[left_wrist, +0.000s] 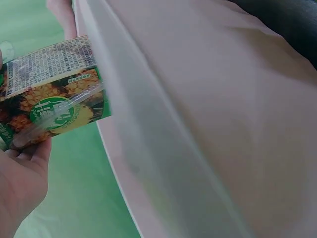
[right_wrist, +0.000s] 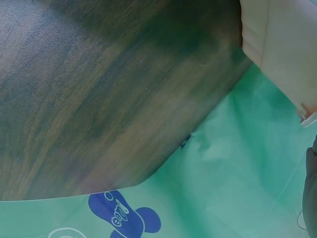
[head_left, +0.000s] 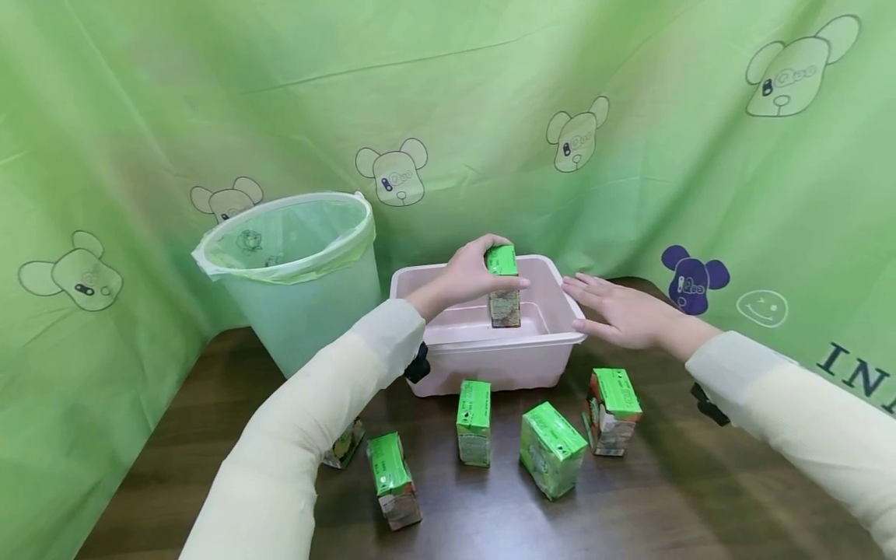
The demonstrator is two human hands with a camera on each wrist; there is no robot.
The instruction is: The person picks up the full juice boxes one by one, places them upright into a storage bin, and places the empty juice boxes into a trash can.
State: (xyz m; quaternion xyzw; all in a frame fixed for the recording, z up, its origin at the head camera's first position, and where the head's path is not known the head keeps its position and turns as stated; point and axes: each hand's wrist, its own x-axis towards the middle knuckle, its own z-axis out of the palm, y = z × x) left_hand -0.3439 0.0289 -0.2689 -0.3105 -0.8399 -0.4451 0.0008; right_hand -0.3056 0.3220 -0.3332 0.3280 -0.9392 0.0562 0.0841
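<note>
My left hand (head_left: 463,274) grips a green-topped drink carton (head_left: 505,309) and holds it upright over the inside of a pale pink plastic basin (head_left: 498,367). In the left wrist view the carton (left_wrist: 54,106) shows pineapple pictures, printed text and a wrapped straw, with fingers around its end. My right hand (head_left: 619,309) is at the basin's right rim, its fingers straight and fingertips by the edge. The right wrist view catches part of the basin (right_wrist: 285,37) at upper right; the right hand is barely seen there.
Several similar cartons stand in front of the basin, among them one carton (head_left: 474,424), a second (head_left: 553,451) and a third (head_left: 614,412). Another carton (head_left: 394,482) is left of these, and one (head_left: 343,446) is partly hidden by the left sleeve. A lined bin (head_left: 308,311) stands left.
</note>
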